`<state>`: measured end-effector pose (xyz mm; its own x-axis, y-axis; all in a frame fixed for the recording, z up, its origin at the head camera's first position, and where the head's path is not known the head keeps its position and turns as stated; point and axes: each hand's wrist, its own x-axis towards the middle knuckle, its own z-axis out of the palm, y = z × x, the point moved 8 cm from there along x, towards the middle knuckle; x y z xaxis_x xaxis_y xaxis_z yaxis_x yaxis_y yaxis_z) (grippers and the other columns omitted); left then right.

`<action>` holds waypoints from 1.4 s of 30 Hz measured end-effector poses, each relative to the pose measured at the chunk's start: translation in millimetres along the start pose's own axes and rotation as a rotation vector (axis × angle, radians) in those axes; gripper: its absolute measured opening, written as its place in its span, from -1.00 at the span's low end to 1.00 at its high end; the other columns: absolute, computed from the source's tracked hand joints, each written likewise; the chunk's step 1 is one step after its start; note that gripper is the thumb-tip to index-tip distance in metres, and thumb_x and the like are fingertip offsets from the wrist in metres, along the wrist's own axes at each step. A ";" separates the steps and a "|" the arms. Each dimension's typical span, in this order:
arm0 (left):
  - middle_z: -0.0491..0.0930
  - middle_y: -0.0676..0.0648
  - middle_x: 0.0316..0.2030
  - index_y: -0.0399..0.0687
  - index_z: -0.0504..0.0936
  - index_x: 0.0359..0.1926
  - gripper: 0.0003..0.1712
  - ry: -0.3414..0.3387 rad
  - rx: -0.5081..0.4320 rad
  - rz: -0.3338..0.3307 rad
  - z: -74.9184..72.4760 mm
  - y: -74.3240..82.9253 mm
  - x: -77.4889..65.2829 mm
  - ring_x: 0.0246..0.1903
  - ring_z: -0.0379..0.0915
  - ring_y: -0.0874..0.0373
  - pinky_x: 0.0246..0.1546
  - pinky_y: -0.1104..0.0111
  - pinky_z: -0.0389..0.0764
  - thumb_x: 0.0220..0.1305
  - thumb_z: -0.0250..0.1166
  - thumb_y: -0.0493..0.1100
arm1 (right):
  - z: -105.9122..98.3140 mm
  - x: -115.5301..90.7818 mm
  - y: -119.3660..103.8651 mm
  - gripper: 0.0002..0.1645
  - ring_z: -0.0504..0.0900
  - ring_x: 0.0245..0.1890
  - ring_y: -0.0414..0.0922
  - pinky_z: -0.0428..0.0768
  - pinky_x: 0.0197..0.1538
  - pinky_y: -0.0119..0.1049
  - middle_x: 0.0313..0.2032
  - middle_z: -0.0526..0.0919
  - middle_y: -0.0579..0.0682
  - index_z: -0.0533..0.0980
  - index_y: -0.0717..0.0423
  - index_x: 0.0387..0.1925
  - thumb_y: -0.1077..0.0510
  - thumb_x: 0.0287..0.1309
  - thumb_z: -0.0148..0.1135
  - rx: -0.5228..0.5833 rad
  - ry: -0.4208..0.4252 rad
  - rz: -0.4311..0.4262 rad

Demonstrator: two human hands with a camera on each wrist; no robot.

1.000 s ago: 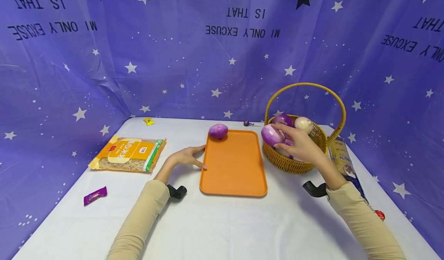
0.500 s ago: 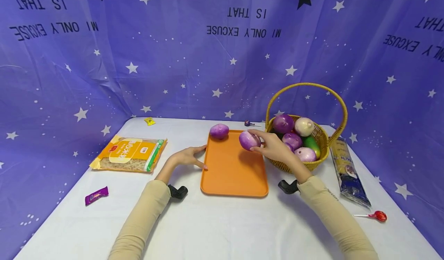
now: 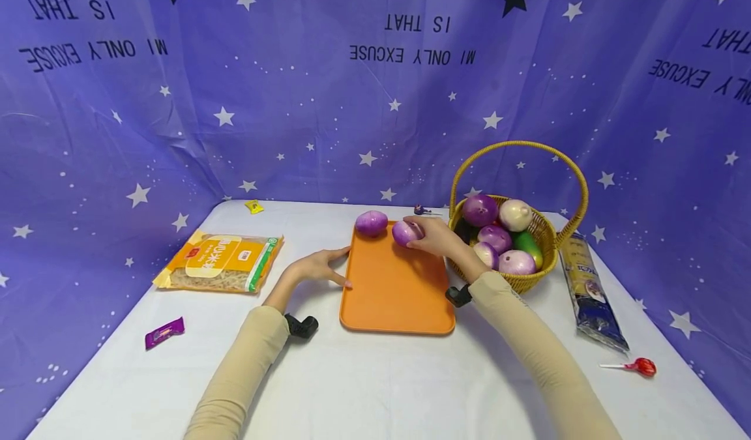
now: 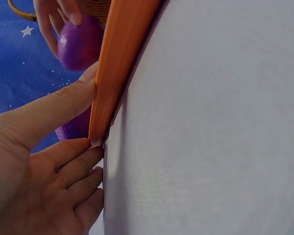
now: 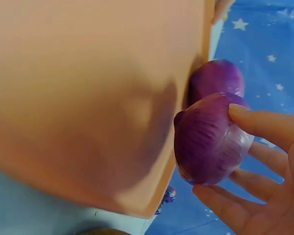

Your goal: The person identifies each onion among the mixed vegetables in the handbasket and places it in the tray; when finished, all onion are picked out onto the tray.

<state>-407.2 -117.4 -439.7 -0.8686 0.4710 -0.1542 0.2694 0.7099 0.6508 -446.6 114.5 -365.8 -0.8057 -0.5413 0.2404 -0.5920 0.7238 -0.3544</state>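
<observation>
My right hand point(image 3: 440, 236) grips a purple onion point(image 3: 403, 233) between thumb and fingers above the far part of an orange tray point(image 3: 393, 296). In the right wrist view the held onion point(image 5: 210, 139) overlaps another onion behind it. That second purple onion point(image 3: 371, 223) sits at the tray's far left corner. My left hand point(image 3: 313, 267) touches the tray's left edge with its thumb and fingers, which are fairly straight in the left wrist view. To the right stands a wicker basket point(image 3: 519, 285) with several purple and white onions and a green item point(image 3: 527, 244).
Left of the tray lies an orange noodle-like food bag point(image 3: 220, 262), with a purple wrapped candy point(image 3: 164, 333) nearer and a yellow one point(image 3: 254, 206) farther back. A blue-and-gold packet point(image 3: 592, 293) and a red lollipop point(image 3: 643, 367) lie at right. A dark lollipop point(image 3: 419, 209) lies behind the tray.
My right hand has carried the onion left from the basket to above the tray, close to the other onion. My left hand has stayed at the tray's edge.
</observation>
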 end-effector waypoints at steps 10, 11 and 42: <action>0.09 -0.22 0.43 -0.05 0.06 0.50 0.16 0.001 0.002 -0.003 0.1 2.4 -0.7 0.41 -0.08 -0.20 0.40 -0.05 -0.05 -0.02 0.50 0.11 | 6.7 21.2 6.8 -0.28 0.53 0.07 0.19 0.41 0.24 0.02 0.07 0.59 0.24 0.41 0.29 0.24 0.11 0.08 0.41 -0.030 -0.043 0.034; 0.09 -0.22 0.43 -0.05 0.06 0.50 0.16 -0.001 0.002 -0.005 0.3 2.7 -0.9 0.41 -0.08 -0.20 0.40 -0.05 -0.05 -0.02 0.50 0.11 | 7.3 22.2 7.8 -0.29 0.53 0.07 0.19 0.41 0.24 0.02 0.07 0.59 0.24 0.41 0.29 0.24 0.11 0.08 0.41 -0.025 -0.046 0.038; 0.10 -0.25 0.43 -0.10 0.06 0.49 0.16 0.002 0.009 0.002 -1.0 3.6 -2.6 0.40 -0.05 -0.23 0.39 -0.07 -0.01 0.00 0.50 0.10 | -28.7 -23.9 -5.8 -0.28 0.38 0.26 0.18 0.31 0.33 0.04 0.28 0.39 0.24 0.42 0.18 0.27 0.10 0.07 0.43 0.099 0.155 -0.021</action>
<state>-404.5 -116.6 -436.2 -0.8691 0.4709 -0.1515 0.2746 0.7139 0.6441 -424.4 135.5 -343.6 -0.7907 -0.4778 0.3828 -0.6105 0.6629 -0.4335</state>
